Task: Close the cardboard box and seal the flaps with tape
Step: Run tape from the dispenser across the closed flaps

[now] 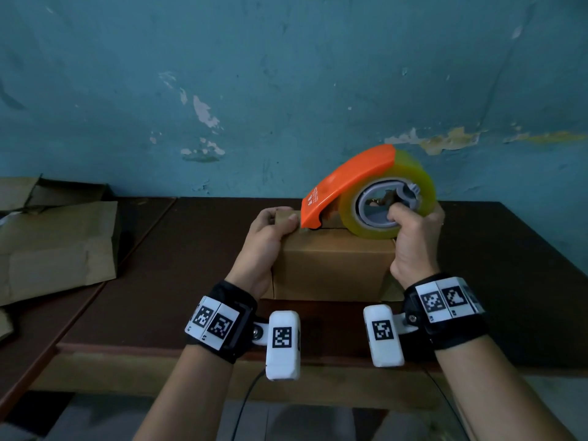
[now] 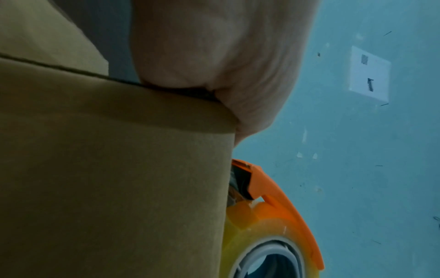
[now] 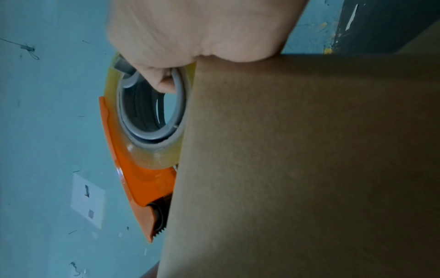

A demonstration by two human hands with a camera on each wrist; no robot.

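1. Left hand (image 1: 269,232), centre frame, curls over the box's (image 1: 334,265) top left corner, thumb pinning the tape end, I judge.
2. Right hand (image 1: 410,237) grips the dispenser (image 1: 366,189) through its core, cutter end down on the box top.
3. Box sits mid-table (image 1: 159,265), flaps down; taping looks just begun.
4. Top seam hidden by hands and dispenser; tape laid, unclear.
5. Loose cardboard (image 1: 54,246) at left.

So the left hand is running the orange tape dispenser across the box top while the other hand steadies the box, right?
Hands are swapped. The head view shows the right hand gripping the tape dispenser on the box, while the left hand steadies the box.
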